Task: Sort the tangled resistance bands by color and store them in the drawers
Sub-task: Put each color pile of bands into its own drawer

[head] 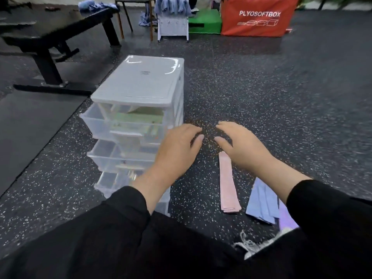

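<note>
Both hands, left hand (177,146) and right hand (239,146), hover relaxed and empty over the floor (261,97) beside the drawer unit (138,85), pink bands (228,184) and blue bands (263,202) lying below.

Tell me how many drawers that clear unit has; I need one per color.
4 visible on the drawer unit: top drawer, second drawer, third drawer and bottom drawer, which the left forearm mostly hides.

floor: dark speckled rubber gym flooring (281,101)
left: black padded workout bench (50,43), smooth black mat (30,125)
back: orange soft plyo box (259,17), green foam block (204,23), wooden-legged chair (134,15)
</note>
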Motion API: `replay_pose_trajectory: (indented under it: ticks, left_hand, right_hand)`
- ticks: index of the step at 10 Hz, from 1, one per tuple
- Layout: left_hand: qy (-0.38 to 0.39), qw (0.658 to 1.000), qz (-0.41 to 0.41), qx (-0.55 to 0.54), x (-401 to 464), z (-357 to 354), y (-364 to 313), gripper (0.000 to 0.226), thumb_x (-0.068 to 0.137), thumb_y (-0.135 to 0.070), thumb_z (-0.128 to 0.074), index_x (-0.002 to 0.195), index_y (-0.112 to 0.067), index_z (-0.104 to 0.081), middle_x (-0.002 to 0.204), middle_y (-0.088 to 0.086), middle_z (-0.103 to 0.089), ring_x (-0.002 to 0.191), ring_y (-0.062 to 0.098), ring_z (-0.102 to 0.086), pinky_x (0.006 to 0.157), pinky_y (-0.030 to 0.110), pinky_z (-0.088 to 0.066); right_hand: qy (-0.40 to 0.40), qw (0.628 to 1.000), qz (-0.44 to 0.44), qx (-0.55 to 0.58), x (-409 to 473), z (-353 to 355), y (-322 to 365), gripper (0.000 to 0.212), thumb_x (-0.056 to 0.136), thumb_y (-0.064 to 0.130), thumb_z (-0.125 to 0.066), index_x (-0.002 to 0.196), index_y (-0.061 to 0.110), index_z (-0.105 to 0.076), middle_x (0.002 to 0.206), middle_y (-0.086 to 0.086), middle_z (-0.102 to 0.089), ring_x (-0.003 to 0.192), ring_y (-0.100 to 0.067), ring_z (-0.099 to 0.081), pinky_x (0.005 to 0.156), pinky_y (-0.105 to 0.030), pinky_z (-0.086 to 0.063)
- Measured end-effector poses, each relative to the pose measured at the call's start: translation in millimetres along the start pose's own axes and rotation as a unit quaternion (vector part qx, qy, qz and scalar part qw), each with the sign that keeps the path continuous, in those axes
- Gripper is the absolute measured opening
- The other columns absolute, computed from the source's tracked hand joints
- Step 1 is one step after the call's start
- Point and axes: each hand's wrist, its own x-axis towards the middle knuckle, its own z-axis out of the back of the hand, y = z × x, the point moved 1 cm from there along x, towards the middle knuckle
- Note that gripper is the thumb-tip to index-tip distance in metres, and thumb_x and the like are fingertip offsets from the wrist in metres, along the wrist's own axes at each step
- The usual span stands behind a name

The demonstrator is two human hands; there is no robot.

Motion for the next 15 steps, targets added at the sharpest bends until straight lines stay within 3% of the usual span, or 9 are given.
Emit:
replay_pose_trajectory:
  ticks: [1,3,5,10,11,12,13,14,15]
  left_hand:
    - [0.007,0.999,-0.053,-0.004,-1,-38,-33,0.021,0.1,-0.02,-0.059,0.111,-0.011,-0.075,0.114,0.004,-0.073,0.116,0.025,-0.065,0.104,0.045,-0.049]
    - [0.218,0.974,0.044,-0.039,1,-119,-84,0.037,0.106,-0.037,-0.048,0.138,-0.021,-0.059,0.135,-0.001,-0.062,0.12,0.021,-0.059,0.1,0.038,-0.048]
    - [0.314,0.944,0.092,-0.032,-1,-199,-97,0.038,0.106,-0.038,-0.048,0.14,-0.022,-0.057,0.132,-0.001,-0.064,0.115,0.02,-0.061,0.092,0.034,-0.049]
    - [0.416,0.86,0.281,-0.091,30,-377,-83,0.053,0.103,-0.037,-0.052,0.149,-0.01,-0.046,0.132,0.01,-0.064,0.118,0.03,-0.06,0.096,0.033,-0.048]
    - [0.423,0.848,0.307,-0.093,34,-405,-82,0.054,0.103,-0.035,-0.051,0.149,-0.007,-0.044,0.139,0.012,-0.06,0.125,0.031,-0.057,0.095,0.031,-0.045]
    - [0.431,0.842,0.315,-0.078,36,-430,-82,0.044,0.103,-0.033,-0.05,0.138,-0.006,-0.05,0.125,0.013,-0.063,0.111,0.031,-0.059,0.089,0.033,-0.046]
    - [0.401,0.842,0.349,-0.09,35,-447,-84,0.026,0.101,-0.029,-0.052,0.12,-0.012,-0.055,0.113,0.007,-0.058,0.095,0.026,-0.052,0.078,0.031,-0.04]
    - [0.363,0.829,0.405,-0.13,34,-461,-89,0.033,0.099,-0.029,-0.056,0.118,-0.003,-0.059,0.114,0.013,-0.065,0.098,0.032,-0.058,0.073,0.03,-0.036]
    - [0.339,0.802,0.461,-0.171,33,-469,-94,0.047,0.092,-0.036,-0.065,0.115,0.005,-0.06,0.092,0.014,-0.064,0.084,0.033,-0.06,0.064,0.033,-0.043]
  right_hand:
    - [0.021,0.997,-0.07,-0.005,-35,-1,-56,0.048,0.102,0.042,-0.049,0.145,0.02,-0.05,0.149,0.001,-0.052,0.135,-0.022,-0.049,0.112,-0.043,-0.039]
    - [0.041,0.964,-0.254,0.065,-91,-5,-162,0.048,0.104,0.038,-0.047,0.146,0.016,-0.05,0.148,-0.006,-0.052,0.132,-0.027,-0.051,0.107,-0.037,-0.04]
    - [0.121,0.887,-0.432,0.107,-134,-53,-253,0.044,0.102,0.028,-0.049,0.142,0.011,-0.051,0.14,-0.015,-0.058,0.126,-0.034,-0.055,0.102,-0.039,-0.044]
    - [0.239,0.877,-0.397,0.124,-67,-133,-327,0.046,0.104,0.015,-0.042,0.15,0.006,-0.041,0.147,-0.018,-0.049,0.138,-0.034,-0.045,0.108,-0.034,-0.038]
    - [0.239,0.853,-0.43,0.175,-62,-142,-338,0.037,0.104,0.005,-0.037,0.137,0.001,-0.052,0.112,-0.011,-0.056,0.131,-0.032,-0.048,0.098,-0.031,-0.042]
    - [0.305,0.864,-0.395,0.072,-61,-152,-343,0.034,0.102,0.0,-0.037,0.126,0.002,-0.061,0.124,-0.011,-0.062,0.123,-0.028,-0.054,0.093,-0.03,-0.045]
    - [0.318,0.864,-0.387,0.054,-56,-166,-349,0.032,0.099,-0.001,-0.041,0.121,0.003,-0.065,0.127,-0.01,-0.066,0.121,-0.028,-0.056,0.087,-0.03,-0.043]
    - [0.31,0.842,-0.432,0.086,-50,-171,-352,0.028,0.099,-0.002,-0.04,0.109,0.003,-0.066,0.115,-0.009,-0.066,0.117,-0.028,-0.057,0.084,-0.031,-0.044]
    - [0.283,0.82,-0.462,0.185,-50,-173,-354,0.026,0.097,0.0,-0.043,0.073,0.005,-0.051,0.075,-0.001,-0.044,0.091,-0.022,-0.05,0.066,-0.025,-0.039]
